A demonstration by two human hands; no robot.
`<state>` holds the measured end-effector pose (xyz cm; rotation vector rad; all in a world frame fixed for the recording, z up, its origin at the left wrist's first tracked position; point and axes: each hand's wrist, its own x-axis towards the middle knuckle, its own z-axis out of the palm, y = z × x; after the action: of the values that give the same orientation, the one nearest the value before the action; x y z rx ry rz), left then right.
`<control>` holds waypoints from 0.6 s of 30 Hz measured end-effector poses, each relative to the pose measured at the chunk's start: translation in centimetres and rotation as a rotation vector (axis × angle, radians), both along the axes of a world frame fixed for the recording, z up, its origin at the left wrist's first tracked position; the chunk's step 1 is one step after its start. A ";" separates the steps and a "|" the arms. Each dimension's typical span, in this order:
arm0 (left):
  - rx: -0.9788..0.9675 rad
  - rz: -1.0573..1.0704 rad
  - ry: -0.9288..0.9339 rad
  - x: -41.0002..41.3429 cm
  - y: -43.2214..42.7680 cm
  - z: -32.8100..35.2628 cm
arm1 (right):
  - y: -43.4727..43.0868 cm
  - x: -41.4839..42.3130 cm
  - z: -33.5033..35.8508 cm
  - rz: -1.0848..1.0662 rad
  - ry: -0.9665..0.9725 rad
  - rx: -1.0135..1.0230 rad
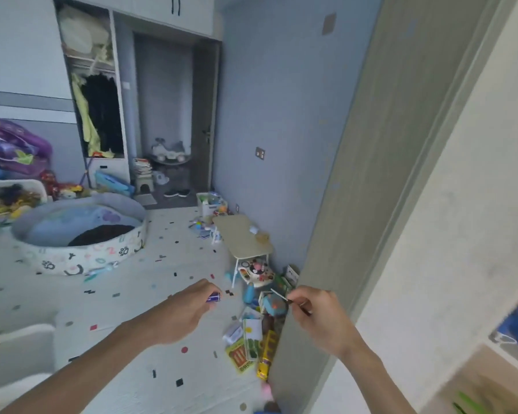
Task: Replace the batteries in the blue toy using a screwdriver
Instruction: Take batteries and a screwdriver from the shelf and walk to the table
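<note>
My left hand (189,312) is held out over the play mat, closed around batteries (214,297) whose blue-and-silver ends stick out past my fingers. My right hand (317,315) pinches a thin screwdriver (280,295), its light shaft pointing up and left. Just beyond the screwdriver tip, a blue toy (274,306) lies on the floor in a pile of toys by the wall.
A door (356,204) stands open at the right, its edge close to the toy pile. Books and boxes (251,345) lie on the mat below the toy. A small folding table (243,234) stands over an activity toy. A round ball pit (78,237) sits at left.
</note>
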<state>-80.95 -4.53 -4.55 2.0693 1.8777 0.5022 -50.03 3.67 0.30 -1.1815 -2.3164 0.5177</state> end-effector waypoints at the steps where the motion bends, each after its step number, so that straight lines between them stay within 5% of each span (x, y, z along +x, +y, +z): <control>1: 0.004 0.019 0.014 -1.8 0.0 -0.1 | 0.8 -2.2 -0.2 0.017 -0.002 0.002; 18: 0.001 0.325 -0.035 -30.5 14.7 -0.5 | 24.0 -34.0 -3.6 0.197 -0.036 -0.039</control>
<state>-111.48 10.18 -5.05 1.7483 2.2038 0.6090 -84.05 27.68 -3.26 -0.9927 -2.4785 0.6184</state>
